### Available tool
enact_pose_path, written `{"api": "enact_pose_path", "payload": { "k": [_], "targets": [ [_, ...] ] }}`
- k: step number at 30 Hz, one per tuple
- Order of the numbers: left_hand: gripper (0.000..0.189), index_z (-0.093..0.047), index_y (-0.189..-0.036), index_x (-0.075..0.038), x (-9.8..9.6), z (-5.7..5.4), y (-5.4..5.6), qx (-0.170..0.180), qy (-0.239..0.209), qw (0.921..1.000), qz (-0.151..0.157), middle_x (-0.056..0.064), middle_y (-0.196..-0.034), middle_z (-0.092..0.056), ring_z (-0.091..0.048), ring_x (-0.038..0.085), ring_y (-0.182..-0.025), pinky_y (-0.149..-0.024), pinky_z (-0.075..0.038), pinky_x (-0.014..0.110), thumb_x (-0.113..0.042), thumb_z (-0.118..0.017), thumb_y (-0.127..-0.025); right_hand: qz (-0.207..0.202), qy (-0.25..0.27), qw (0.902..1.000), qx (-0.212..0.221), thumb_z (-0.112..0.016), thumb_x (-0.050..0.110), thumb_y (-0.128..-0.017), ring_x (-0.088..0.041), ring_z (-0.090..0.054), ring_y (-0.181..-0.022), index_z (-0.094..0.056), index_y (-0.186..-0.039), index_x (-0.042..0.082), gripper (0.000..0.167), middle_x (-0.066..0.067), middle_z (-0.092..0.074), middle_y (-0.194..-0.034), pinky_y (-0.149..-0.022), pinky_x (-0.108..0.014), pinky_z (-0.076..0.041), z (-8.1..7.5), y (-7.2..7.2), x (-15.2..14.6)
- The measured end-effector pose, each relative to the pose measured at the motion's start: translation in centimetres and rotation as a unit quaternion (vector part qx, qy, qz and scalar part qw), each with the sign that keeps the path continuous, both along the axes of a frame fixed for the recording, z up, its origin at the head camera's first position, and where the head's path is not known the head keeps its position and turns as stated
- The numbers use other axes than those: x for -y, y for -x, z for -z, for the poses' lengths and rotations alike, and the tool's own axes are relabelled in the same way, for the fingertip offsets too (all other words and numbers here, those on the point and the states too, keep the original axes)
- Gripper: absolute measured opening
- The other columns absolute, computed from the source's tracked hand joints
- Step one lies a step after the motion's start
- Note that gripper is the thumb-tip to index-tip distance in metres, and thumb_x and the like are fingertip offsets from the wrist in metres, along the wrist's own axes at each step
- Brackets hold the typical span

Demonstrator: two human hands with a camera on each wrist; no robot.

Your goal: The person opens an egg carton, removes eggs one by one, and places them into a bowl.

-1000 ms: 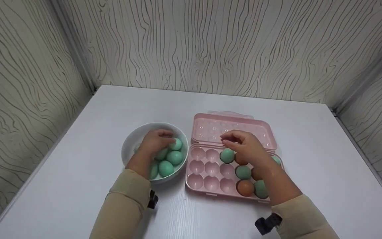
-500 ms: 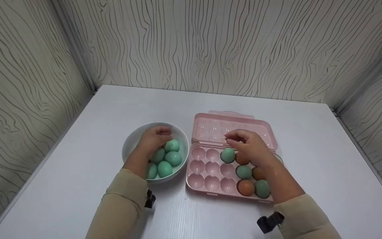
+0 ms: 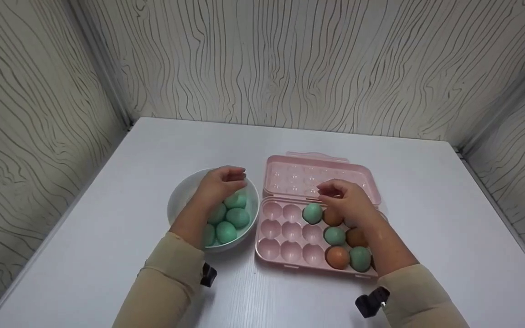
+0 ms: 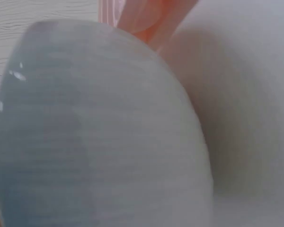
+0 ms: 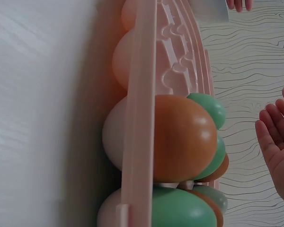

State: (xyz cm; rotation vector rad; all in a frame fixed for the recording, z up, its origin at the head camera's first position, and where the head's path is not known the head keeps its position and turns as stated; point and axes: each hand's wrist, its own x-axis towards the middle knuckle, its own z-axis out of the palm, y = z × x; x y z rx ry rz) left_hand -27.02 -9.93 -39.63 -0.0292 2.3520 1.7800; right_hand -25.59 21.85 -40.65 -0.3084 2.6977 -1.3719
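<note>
My left hand (image 3: pixel 219 187) is over the white bowl (image 3: pixel 178 200), fingers loosely bent, nothing visible between fingers and thumb. Several green eggs (image 3: pixel 238 217) lie in the bowl beneath it; the wrist hides part of them. My right hand (image 3: pixel 347 200) hovers above the back of the pink egg carton (image 3: pixel 290 264), holding nothing. In the right wrist view, its fingers (image 5: pixel 274 127) are relaxed and apart from the eggs. Green eggs (image 3: pixel 312 213) and brown eggs (image 3: pixel 337 258) fill cups at the carton's right; the right forearm hides some. Cups at its left stand bare.
The carton's lid (image 3: pixel 321 175) lies folded back behind it. The bowl stands close to the carton's left side on a white table (image 3: pixel 253 300). Wood-patterned panels (image 3: pixel 271 64) rise behind the table and at both sides. Small black cameras (image 3: pixel 372 302) sit on the wrists.
My left hand went a little left, then lifted up and right above the bowl. An egg beneath it shifted slightly left. The right hand drifted slightly right.
</note>
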Motion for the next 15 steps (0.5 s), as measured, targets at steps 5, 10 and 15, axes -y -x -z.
{"api": "enact_pose_path", "payload": {
  "k": [5, 10, 15],
  "targets": [
    [0.036, -0.061, -0.115, -0.022, -1.1, -0.1, -0.5, -0.008, -0.014, 0.9997, 0.017, -0.004, -0.113, -0.061, -0.056, 0.012, -0.107, -0.094, -0.044, 0.031, -0.02, -0.07, -0.081, 0.011, -0.006, 0.9999, 0.006, -0.066, 0.025, -0.084, -0.021, -0.057, -0.1, -0.062, -0.112, 0.014, 0.03, -0.008, -0.062, -0.109, -0.09, -0.038, -0.046, 0.9, 0.4, -0.3],
    [0.037, -0.06, -0.116, -0.02, -2.1, -0.2, -0.7, -0.019, -0.003, 0.9988, 0.044, -0.003, -0.112, -0.062, -0.057, 0.013, -0.106, -0.094, -0.044, 0.032, -0.022, -0.071, -0.08, 0.02, -0.026, 0.9994, 0.008, -0.067, 0.028, -0.083, -0.02, -0.056, -0.099, -0.062, -0.113, 0.012, 0.034, -0.005, -0.062, -0.107, -0.092, -0.04, -0.044, 1.9, 0.7, -0.5],
    [0.043, -0.06, -0.116, -0.025, -2.5, -0.2, -1.1, -0.014, 0.041, 0.9974, 0.058, -0.009, -0.108, -0.062, -0.056, 0.012, -0.106, -0.098, -0.04, 0.037, -0.033, -0.073, -0.076, 0.013, -0.052, 0.9985, 0.013, -0.067, 0.028, -0.083, -0.021, -0.055, -0.101, -0.063, -0.112, 0.015, 0.032, -0.003, -0.062, -0.108, -0.093, -0.041, -0.043, 2.7, 0.8, -0.4]
  ]
}}
